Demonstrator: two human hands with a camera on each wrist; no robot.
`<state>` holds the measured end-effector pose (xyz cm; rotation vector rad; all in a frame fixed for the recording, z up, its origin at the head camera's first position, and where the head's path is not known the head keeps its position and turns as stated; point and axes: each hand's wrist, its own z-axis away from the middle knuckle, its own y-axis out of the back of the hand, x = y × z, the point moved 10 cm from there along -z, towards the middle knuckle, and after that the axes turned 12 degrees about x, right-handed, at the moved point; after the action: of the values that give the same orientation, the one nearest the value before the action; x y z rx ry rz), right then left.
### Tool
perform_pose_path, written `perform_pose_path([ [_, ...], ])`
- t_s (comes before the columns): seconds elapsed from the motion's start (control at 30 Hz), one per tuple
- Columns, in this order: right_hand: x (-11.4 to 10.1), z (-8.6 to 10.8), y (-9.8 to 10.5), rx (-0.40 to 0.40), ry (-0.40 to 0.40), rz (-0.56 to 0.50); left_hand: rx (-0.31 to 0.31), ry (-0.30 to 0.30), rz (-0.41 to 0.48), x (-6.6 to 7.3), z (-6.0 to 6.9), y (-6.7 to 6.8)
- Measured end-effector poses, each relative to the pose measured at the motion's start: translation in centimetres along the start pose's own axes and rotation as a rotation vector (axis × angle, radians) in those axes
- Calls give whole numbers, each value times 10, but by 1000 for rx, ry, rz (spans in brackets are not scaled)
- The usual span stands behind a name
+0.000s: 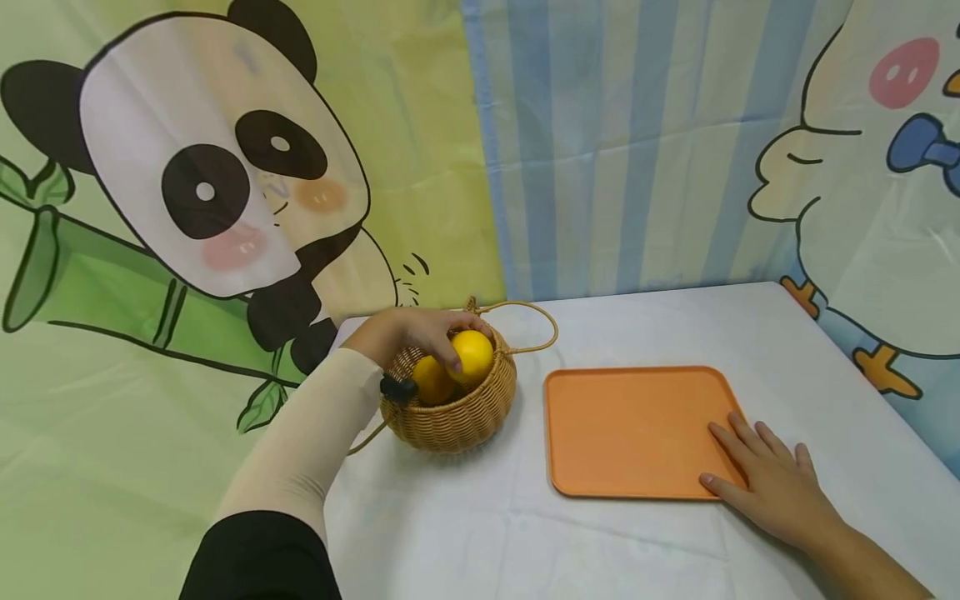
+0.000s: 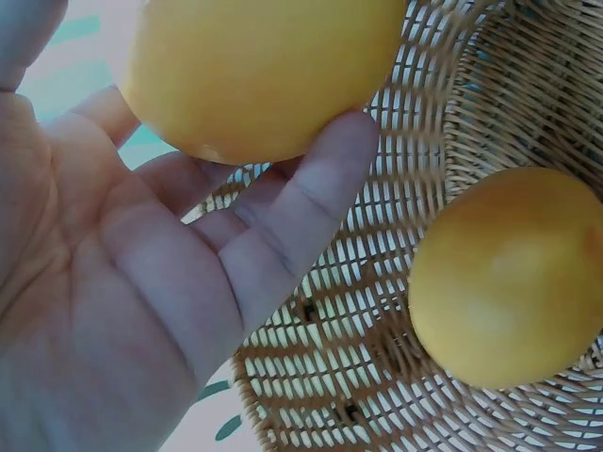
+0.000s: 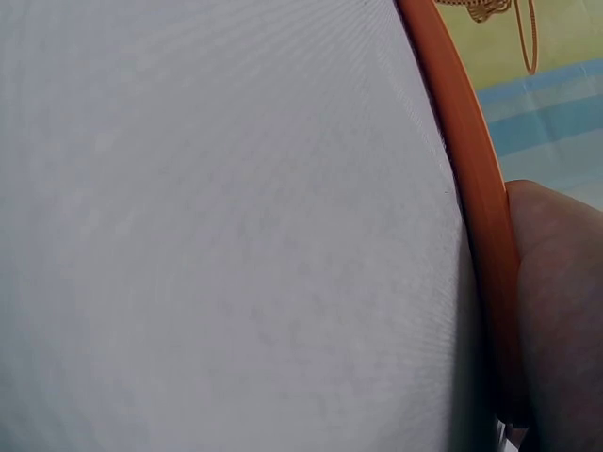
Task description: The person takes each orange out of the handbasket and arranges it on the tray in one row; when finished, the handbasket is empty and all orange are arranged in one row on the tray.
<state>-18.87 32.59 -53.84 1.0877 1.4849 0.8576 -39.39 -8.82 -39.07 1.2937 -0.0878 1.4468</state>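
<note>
Two yellow fruits are at the woven basket (image 1: 457,429): the held fruit (image 1: 474,357) sits in the left hand (image 1: 426,329) over the basket's right half, and the other fruit (image 1: 432,381) lies inside, nearer the middle. The basket stands upright on the tabletop (image 1: 480,533), left of the orange tray (image 1: 630,433) and apart from it, so each hand seems to have its own side to work on. The left hand comes in over the rim, probably because the woven wall leaves the top as the easiest way to reach a round thing. Its fingers (image 2: 339,160) are parted about as wide as the fruit and curved round it, grasping it; the left wrist view shows one fingertip against its lower curve. A rounded, smooth skin like this likely needs support from opposite sides. Whether the held fruit touches the basket cannot be told. The right hand (image 1: 772,479) lies over the tray's near right corner, palm down, its fingers (image 1: 729,444) spread and nearly straight, released rather than clenched, resting on the tray without gripping it; that light contact perhaps serves to keep the flat tray steady.
</note>
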Motion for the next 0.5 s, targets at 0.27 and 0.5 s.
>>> perform_pose_path([
  [0.27, -1, -1, 0, 1, 3, 0, 78, -31, 137, 7, 9, 17],
  [0.5, -2, -1, 4, 6, 12, -4, 177, -112, 280, 18, 9, 32],
])
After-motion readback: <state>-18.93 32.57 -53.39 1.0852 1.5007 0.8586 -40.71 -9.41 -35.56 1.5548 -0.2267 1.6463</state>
